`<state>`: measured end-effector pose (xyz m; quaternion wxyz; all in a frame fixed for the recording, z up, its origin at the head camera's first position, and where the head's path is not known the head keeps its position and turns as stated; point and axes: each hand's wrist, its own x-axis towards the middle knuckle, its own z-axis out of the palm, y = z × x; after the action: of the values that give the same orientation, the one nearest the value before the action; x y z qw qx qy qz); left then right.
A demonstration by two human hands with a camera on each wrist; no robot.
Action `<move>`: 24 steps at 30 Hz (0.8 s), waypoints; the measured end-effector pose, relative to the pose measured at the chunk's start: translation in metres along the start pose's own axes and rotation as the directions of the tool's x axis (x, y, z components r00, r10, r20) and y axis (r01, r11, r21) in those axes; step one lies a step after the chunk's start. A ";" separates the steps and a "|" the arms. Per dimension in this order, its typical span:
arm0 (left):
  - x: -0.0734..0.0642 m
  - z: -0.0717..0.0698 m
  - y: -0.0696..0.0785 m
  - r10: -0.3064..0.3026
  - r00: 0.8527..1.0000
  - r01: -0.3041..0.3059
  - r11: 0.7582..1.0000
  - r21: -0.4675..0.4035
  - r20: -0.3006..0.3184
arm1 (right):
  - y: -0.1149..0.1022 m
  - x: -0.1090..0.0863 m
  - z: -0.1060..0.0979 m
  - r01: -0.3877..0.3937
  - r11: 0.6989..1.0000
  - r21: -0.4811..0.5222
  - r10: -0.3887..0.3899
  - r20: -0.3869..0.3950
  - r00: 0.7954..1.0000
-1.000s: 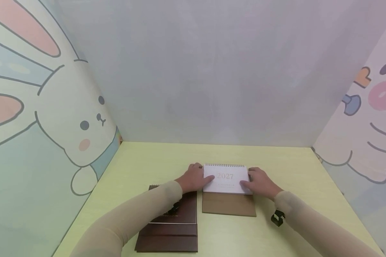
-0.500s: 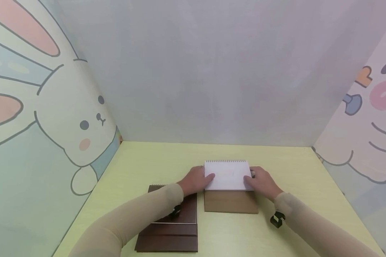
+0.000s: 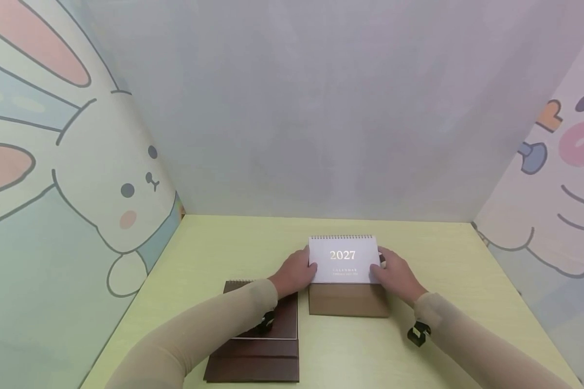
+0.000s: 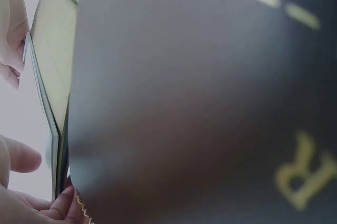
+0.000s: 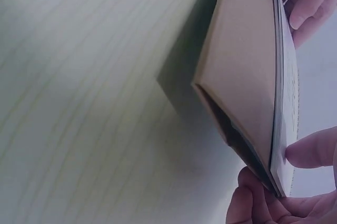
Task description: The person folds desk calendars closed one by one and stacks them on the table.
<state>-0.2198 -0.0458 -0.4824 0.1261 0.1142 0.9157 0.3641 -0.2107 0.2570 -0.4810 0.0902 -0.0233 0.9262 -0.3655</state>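
Note:
A white spiral-bound desk calendar (image 3: 344,265) printed "2027" in gold stands tilted on its brown card base (image 3: 347,300). My left hand (image 3: 292,274) pinches its left side, thumb on the white front. Its right side is pinched by my right hand (image 3: 398,276), with the thumb (image 5: 310,148) on the front and fingers curled behind. Seen from the right wrist, the folded brown base (image 5: 242,61) opens in a narrow gap behind the pages. Partly under my left forearm lies a dark brown spiral-bound calendar (image 3: 284,319), which fills much of the left wrist view.
A pale yellow wood-grain table (image 3: 433,243) carries both calendars. A grey-white wall (image 3: 321,135) rises at its back edge. Side panels with a cartoon rabbit (image 3: 112,156) and a pig (image 3: 574,178) flank it. Black wrist mounts (image 3: 418,333) hang under the sleeves.
The white calendar has tipped more upright, its spiral edge shifting up and away. Both hands have moved slightly with it, the left thumb sliding back toward the edge. The dark calendar stays put.

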 end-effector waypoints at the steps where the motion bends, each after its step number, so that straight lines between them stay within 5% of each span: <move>1: 0.000 0.000 0.000 -0.002 1.000 0.002 1.000 0.003 0.001 | -0.001 0.000 0.000 0.001 1.000 0.004 -0.001 -0.003 1.000; 24: 0.000 -0.001 -0.003 0.064 0.998 -0.065 0.997 -0.045 -0.024 | -0.008 0.000 -0.001 0.025 0.999 -0.024 -0.026 -0.022 0.999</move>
<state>-0.2203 -0.0486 -0.4842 0.1066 0.1368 0.9044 0.3899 -0.2106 0.2516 -0.4751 0.0750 -0.0322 0.9310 -0.3557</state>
